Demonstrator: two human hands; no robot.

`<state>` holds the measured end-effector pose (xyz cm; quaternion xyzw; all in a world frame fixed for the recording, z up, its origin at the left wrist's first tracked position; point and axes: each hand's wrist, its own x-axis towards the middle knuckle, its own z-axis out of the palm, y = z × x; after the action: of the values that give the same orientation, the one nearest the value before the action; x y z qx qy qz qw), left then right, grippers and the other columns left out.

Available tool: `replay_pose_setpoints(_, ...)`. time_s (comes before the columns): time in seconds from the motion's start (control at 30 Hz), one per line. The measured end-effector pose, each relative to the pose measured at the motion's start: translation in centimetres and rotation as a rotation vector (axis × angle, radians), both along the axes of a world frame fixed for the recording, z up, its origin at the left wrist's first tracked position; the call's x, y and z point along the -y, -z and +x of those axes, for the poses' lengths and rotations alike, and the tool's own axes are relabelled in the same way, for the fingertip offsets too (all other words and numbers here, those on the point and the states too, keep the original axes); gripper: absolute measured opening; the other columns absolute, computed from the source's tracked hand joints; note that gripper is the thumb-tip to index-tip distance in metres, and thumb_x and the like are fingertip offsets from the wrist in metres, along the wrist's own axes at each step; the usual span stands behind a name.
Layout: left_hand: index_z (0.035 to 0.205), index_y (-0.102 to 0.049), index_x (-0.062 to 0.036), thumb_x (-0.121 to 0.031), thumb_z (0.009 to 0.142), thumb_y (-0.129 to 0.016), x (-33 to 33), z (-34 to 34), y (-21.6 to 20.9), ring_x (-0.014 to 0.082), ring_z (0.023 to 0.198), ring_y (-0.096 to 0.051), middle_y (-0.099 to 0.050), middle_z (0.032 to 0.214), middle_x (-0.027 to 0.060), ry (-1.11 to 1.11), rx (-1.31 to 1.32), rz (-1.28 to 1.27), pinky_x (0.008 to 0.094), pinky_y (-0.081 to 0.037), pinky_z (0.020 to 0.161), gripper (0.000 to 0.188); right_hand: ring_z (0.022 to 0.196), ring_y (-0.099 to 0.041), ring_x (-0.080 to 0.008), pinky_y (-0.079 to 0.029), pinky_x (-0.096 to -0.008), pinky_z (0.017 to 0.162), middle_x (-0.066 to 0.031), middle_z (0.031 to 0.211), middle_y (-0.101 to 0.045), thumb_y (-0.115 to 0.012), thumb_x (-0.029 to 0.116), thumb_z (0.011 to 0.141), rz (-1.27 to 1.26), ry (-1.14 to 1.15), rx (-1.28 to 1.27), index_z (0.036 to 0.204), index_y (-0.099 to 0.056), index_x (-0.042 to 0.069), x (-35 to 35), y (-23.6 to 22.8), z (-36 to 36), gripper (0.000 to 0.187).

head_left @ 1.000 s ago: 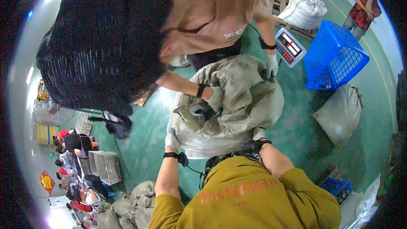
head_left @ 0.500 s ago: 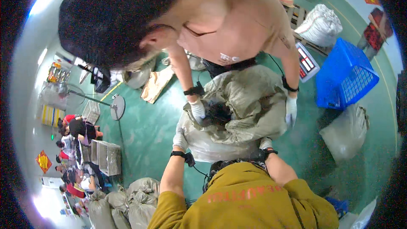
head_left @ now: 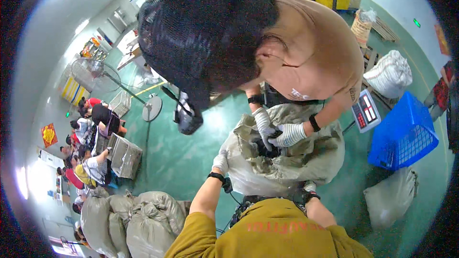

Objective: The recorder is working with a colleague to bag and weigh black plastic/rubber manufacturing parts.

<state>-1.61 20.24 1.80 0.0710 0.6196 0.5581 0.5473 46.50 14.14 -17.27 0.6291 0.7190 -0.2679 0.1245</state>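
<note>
A large woven sack [head_left: 311,162], grey-green with a pale, shiny outer side, stands open in front of me. Its mouth is folded back around dark contents [head_left: 266,149] whose kind I cannot make out. My left hand [head_left: 220,162], in a white glove, grips the sack's left side. Low on the near right side, my right hand [head_left: 310,187] holds the sack too, its fingers partly hidden. Across from me a co-worker bends over the sack. That person's two gloved hands [head_left: 277,134] are in the sack's mouth, at the dark contents.
Full sacks [head_left: 153,220] stand at the lower left. To the right are a blue plastic basket [head_left: 406,134], a scale display [head_left: 366,111], a pale bag [head_left: 391,198] and a white sack [head_left: 389,74]. A standing fan [head_left: 152,108] and several people occupy the left side.
The co-worker's hands have moved from the sack's two sides inward, together at its mouth. My hands stay at the sack. The whole view has shifted.
</note>
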Motion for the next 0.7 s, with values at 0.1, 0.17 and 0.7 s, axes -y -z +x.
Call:
replay_pose_setpoints(0.1, 0.113, -0.057, 0.0009, -0.046, 0.09, -0.051, 0.3, 0.2, -0.2, 0.0187, 0.085, -0.055, -0.062, 0.099, 0.0091, 0.032, -0.084, -0.049, 0.0328, -0.047, 0.076, 0.052, 0.094, -0.062, -0.0249, -0.049, -0.0413, 0.081, -0.0045, 0.107, -0.065, -0.046, 0.033, 0.085, -0.028, -0.01, 0.002, 0.101, -0.068, 0.016, 0.1, 0.6, 0.6, 0.032)
replay_pose_setpoints(0.17, 0.113, -0.058, 0.0005, -0.047, 0.09, -0.05, -0.2, 1.3, -0.9, 0.0182, 0.085, -0.055, -0.062, 0.099, 0.0088, 0.067, -0.128, -0.053, 0.0323, -0.047, 0.076, 0.053, 0.094, -0.062, -0.0242, -0.049, -0.0412, 0.081, -0.0041, 0.107, -0.065, -0.046, 0.034, 0.085, -0.031, 0.013, 0.002, 0.101, -0.068, 0.016, 0.9, 0.9, 1.5, 0.032)
replay_pose_setpoints(0.7, 0.112, -0.06, -0.0018, -0.047, 0.094, -0.044, 1.2, 1.2, -4.8, 0.0147, 0.083, -0.053, -0.062, 0.099, 0.0066, 0.183, -0.373, -0.208, 0.0304, -0.044, 0.076, 0.051, 0.093, -0.062, -0.0199, -0.048, -0.0399, 0.08, -0.0018, 0.107, -0.065, -0.048, 0.038, 0.084, -0.065, -0.044, -0.073, 0.099, -0.068, 0.017, 1.9, 5.9, 2.0, 0.033)
